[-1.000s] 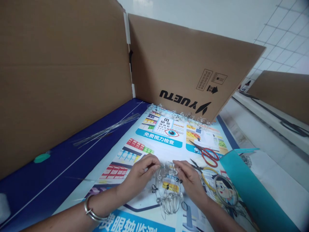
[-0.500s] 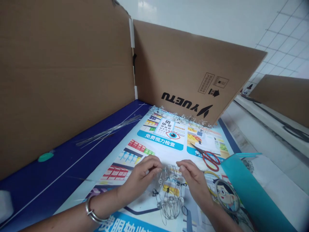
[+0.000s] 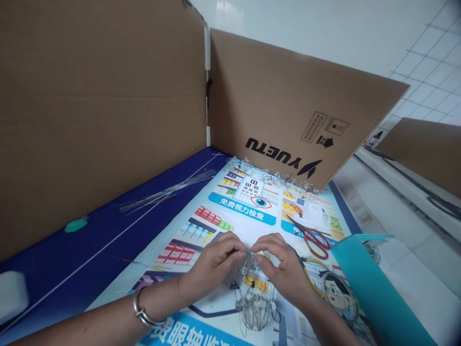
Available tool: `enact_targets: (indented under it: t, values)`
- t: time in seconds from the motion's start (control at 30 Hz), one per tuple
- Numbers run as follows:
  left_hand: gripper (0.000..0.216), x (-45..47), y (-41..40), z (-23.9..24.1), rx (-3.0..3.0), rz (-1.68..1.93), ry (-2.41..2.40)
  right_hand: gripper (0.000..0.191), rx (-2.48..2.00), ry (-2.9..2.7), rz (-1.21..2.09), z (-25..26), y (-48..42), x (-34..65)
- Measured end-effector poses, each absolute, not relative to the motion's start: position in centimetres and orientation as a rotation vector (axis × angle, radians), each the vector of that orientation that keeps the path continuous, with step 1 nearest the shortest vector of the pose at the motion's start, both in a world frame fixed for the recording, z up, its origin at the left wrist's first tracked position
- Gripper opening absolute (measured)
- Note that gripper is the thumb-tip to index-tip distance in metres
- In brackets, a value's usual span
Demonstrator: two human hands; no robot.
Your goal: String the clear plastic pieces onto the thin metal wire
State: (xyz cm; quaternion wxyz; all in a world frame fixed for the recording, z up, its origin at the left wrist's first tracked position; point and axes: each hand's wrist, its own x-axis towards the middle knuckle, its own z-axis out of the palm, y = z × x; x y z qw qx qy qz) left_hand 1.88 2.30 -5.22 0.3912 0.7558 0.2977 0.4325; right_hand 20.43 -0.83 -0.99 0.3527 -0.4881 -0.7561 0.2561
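cardboard panel (image 3: pixel 288 96): "YUETU", printed upside down | poster (image 3: pixel 201 230): "免费视力检查" on blue banner

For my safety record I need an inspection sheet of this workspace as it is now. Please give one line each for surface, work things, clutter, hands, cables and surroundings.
Surface: a printed poster lies on a blue table.
Job's things: wire-and-bead piece on the poster, between both hands.
Clutter: red scissors, bundle of thin wire rods, teal folder, small green object, white block, loose clear beads along the foot of the cardboard.
Hands: left hand and right hand both pinch the top of the wire-and-bead piece; metal bangle on the left wrist.
Cables: one dark line, perhaps a cable, on the white ledge at the right.
Surroundings: cardboard panels stand at the left and behind; white tiled wall beyond.
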Motion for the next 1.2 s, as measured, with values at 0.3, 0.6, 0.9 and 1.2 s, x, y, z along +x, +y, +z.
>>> enact_targets:
  t: [0.3, 0.6, 0.9, 1.2]
  values:
    - [0.013, 1.9, 2.2, -5.3, 1.898, 1.049, 0.778, 0.019, -1.271, -1.935, 0.625, -0.6, -1.3, 21.0]
    - [0.016, 1.7, 2.2, -5.5, 1.962, 1.074, 0.758, 0.016, -1.31, -2.101, 0.622, 0.5, -2.4, 21.3]
    - [0.015, 1.9, 2.0, -5.8, 2.001, 1.11, 0.723, 0.021, -1.523, -2.09, 0.35, -1.2, -2.6, 21.0]
    - [0.012, 1.8, 1.9, -5.9, 2.047, 1.122, 0.636, 0.009, -1.612, -2.131, 0.238, -1.0, -2.4, 21.3]
